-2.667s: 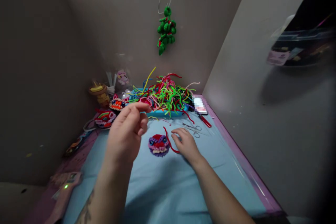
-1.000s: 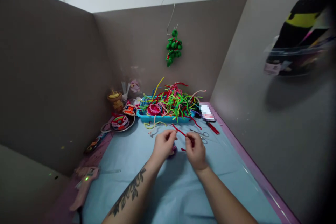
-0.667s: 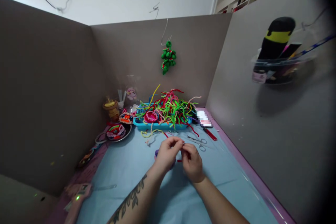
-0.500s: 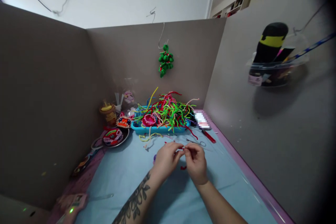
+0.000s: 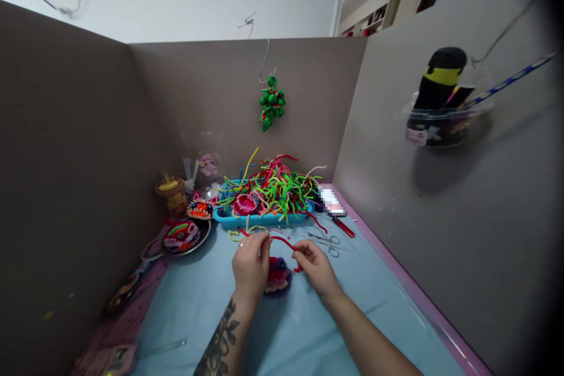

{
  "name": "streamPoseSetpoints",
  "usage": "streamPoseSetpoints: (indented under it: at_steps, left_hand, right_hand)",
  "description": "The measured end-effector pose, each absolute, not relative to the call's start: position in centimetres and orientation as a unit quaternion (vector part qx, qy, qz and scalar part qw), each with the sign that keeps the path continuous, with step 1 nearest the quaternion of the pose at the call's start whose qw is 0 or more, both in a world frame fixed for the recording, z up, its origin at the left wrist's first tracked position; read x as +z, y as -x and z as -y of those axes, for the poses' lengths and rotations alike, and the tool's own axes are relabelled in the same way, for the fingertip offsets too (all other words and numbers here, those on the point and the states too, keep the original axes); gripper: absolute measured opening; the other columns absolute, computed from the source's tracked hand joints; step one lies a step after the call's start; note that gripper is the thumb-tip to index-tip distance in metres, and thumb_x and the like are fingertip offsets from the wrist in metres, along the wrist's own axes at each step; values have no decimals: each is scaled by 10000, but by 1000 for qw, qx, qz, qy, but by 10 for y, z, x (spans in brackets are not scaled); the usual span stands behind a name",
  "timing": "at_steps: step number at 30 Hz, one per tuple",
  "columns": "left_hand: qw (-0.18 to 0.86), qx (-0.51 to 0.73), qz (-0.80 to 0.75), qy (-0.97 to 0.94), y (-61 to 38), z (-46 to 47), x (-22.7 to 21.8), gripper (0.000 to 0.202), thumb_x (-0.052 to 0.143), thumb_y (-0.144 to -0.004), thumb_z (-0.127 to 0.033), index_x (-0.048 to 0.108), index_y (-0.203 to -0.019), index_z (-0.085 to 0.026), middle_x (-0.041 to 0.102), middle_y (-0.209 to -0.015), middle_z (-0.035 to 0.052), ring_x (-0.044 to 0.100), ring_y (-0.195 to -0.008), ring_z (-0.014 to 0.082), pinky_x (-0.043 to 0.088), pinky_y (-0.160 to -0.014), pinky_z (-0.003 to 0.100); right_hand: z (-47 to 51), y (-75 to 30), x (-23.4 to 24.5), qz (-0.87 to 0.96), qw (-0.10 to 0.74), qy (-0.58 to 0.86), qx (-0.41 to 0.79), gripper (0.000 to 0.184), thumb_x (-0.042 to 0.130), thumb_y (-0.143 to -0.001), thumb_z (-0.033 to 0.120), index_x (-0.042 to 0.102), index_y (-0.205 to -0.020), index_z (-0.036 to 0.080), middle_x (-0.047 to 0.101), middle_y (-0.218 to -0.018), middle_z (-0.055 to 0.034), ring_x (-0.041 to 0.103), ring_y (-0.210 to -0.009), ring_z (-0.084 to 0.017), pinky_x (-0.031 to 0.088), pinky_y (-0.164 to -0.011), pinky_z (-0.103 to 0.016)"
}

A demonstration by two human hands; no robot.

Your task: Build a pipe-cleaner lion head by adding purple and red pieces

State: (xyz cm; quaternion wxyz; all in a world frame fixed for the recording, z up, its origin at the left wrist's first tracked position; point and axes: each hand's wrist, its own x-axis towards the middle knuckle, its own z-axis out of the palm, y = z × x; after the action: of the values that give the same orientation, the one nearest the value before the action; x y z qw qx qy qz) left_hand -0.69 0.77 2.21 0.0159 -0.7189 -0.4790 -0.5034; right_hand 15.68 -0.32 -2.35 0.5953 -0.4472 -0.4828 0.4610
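Observation:
A red pipe cleaner [image 5: 282, 241] is stretched between my two hands above the blue mat [image 5: 282, 329]. My left hand [image 5: 250, 263] pinches its left end, fingers closed. My right hand [image 5: 314, 263] pinches the other end, which curls down by my fingers. Below and between the hands lies a small round fuzzy figure [image 5: 277, 277], purple, red and pink, resting on the mat. Neither hand touches it as far as I can tell.
A blue tray [image 5: 259, 217] heaped with coloured pipe cleaners stands at the back. Scissors [image 5: 326, 241] and a red tool [image 5: 343, 227] lie right of it. Finished figures sit on a plate [image 5: 181, 237] at left. Grey partitions wall in the table; a green ornament [image 5: 271, 103] hangs behind.
My hands have drawn apart, pulling the red pipe cleaner out straight. The fuzzy figure, hidden under my hands before, now shows between them. The view has tilted up slightly.

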Motion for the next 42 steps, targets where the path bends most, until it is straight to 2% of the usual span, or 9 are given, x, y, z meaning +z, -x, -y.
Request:
streamPoseSetpoints:
  at_steps: [5,9,12,17,21,24,29,36,42]
  left_hand:
    - [31,-521,459,719,12,-8,18,209,534,-861,-178,632,-1046,-171,697,-988,89,640,-944,208,495,-839,330]
    - [33,-549,342,762,15,-4,15,493,518,-841,-77,450,-1321,-168,551,-1298,138,539,-1174,202,462,-941,313]
    - [0,-561,289,776,13,-2,12,477,537,-820,-71,517,-1274,-218,584,-1268,100,576,-1129,187,464,-938,295]
    - [-312,-532,492,615,9,-13,12,258,604,-794,-274,687,-1018,-178,701,-1045,108,649,-959,248,497,-861,377]
    - [-540,-447,437,563,5,-15,16,349,660,-721,-421,695,-920,-136,723,-815,91,667,-730,229,524,-662,321]
    - [-530,-460,441,559,2,-13,19,311,700,-666,-420,696,-788,-134,708,-728,76,649,-678,214,507,-639,295]
    - [-439,-501,507,547,5,-17,13,257,642,-729,-391,699,-814,-156,703,-753,58,639,-724,204,481,-674,273]
    - [-429,-473,535,553,4,-18,10,299,650,-712,-412,708,-831,-143,644,-640,18,571,-615,165,427,-580,240]
    - [-583,-465,484,458,3,-20,11,320,724,-646,-378,703,-830,-118,595,-581,-6,462,-475,84,327,-457,188]
  right_hand:
    - [7,-151,-13,353,523,451,631,214,695,-659,277,525,-740,175,497,-472,72,369,-358,-48,198,-321,-136]
    - [-2,-144,22,147,526,316,776,235,700,-640,110,481,-706,168,521,-547,58,399,-392,-14,240,-334,-81]
    - [-11,-135,40,80,547,250,795,192,632,-713,41,484,-712,162,513,-557,50,427,-415,-16,286,-347,-64]
    - [-12,-121,17,38,530,257,807,174,601,-743,44,477,-688,153,488,-527,52,367,-360,-6,212,-302,-63]
    - [-7,-120,-8,53,513,274,812,171,648,-692,65,504,-717,153,448,-490,77,319,-336,-5,156,-294,-72]
    - [-4,-124,-12,104,506,293,804,215,700,-646,116,494,-689,160,464,-505,70,332,-358,-13,163,-313,-89]
    - [1,-126,-6,300,594,391,636,306,619,-764,480,576,-828,184,575,-723,-2,502,-527,-89,332,-405,-166]
    - [12,-125,2,552,575,487,358,173,545,-838,306,593,-742,171,558,-723,-18,532,-682,-151,419,-621,-250]
    - [10,-127,1,475,581,473,461,185,549,-821,332,538,-716,180,503,-594,31,474,-547,-116,380,-513,-222]
